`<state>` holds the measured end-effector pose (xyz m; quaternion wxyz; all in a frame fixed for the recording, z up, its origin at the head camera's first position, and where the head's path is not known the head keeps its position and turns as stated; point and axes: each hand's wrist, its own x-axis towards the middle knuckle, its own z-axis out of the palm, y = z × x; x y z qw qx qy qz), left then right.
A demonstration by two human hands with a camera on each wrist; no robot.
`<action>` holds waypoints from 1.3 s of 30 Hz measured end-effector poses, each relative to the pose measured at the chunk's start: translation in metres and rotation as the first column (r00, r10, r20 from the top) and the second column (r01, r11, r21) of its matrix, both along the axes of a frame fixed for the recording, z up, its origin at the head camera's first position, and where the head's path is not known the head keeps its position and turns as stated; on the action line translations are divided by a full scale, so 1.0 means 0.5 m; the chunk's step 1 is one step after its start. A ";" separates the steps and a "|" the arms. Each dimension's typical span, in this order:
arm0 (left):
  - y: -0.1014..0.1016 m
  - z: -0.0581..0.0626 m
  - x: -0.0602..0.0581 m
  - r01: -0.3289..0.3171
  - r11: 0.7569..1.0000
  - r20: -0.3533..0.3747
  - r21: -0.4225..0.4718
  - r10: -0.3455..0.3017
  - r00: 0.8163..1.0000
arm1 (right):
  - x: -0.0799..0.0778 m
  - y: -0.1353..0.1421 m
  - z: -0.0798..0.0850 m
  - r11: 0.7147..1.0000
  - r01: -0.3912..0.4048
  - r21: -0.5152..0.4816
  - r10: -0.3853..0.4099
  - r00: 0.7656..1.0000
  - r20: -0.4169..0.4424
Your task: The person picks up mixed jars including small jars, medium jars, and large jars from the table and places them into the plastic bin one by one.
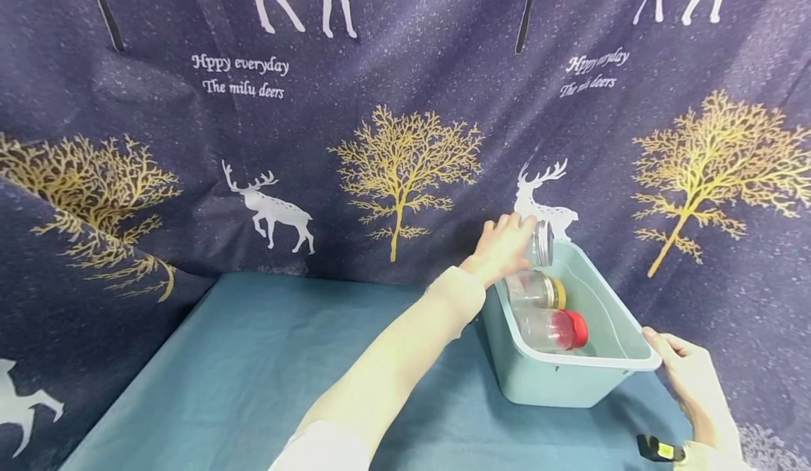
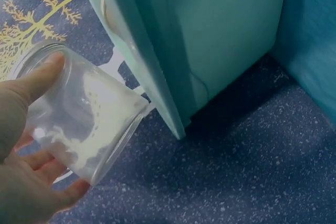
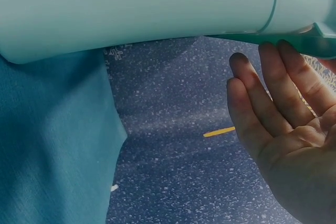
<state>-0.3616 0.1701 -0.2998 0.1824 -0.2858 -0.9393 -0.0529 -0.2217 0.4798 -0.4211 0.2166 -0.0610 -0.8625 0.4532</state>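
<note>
My left hand (image 1: 503,249) grips a clear jar (image 1: 541,244) with a silvery end, at the back-left rim of a pale green plastic bin (image 1: 545,379). In the left wrist view the thumb and fingers wrap the see-through jar (image 2: 89,114), which tilts close beside the bin's rim (image 2: 152,72). Inside the bin lie a jar with a yellow lid (image 1: 538,290) and a jar with a red lid (image 1: 554,329), both on their sides. My right hand (image 1: 687,369) holds the bin's front-right corner, with fingertips (image 3: 269,51) under the rim.
The bin stands at the right end of a table with a blue-green cloth (image 1: 253,372). A dark patterned curtain (image 1: 317,140) hangs right behind it. A small black device (image 1: 659,448) is at the right wrist.
</note>
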 end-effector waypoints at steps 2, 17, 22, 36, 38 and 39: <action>0.004 -0.007 0.001 -0.008 1.000 -0.004 0.000 0.008 1.000 | 0.001 -0.002 0.000 1.000 -0.005 -0.013 0.005 1.000 0.008; 0.032 -0.014 0.003 -0.027 0.999 -0.035 -0.033 0.026 0.999 | 0.002 0.001 0.002 0.997 -0.032 -0.064 0.033 0.999 0.008; 0.019 -0.014 0.009 -0.045 0.997 -0.034 -0.056 0.043 0.999 | -0.001 0.003 0.001 0.997 -0.031 -0.066 0.031 0.999 0.008; -0.014 -0.022 0.014 -0.043 0.998 0.009 -0.045 0.043 0.999 | 0.001 0.002 0.000 0.998 -0.021 -0.060 0.022 1.000 0.017; -0.025 -0.021 0.016 -0.042 0.998 0.026 -0.044 0.044 0.999 | 0.000 0.002 0.001 0.998 -0.029 -0.061 0.030 0.999 0.017; -0.031 -0.020 0.017 -0.040 0.998 0.032 -0.038 0.042 0.999 | 0.000 0.002 0.002 0.998 -0.031 -0.062 0.032 0.999 0.017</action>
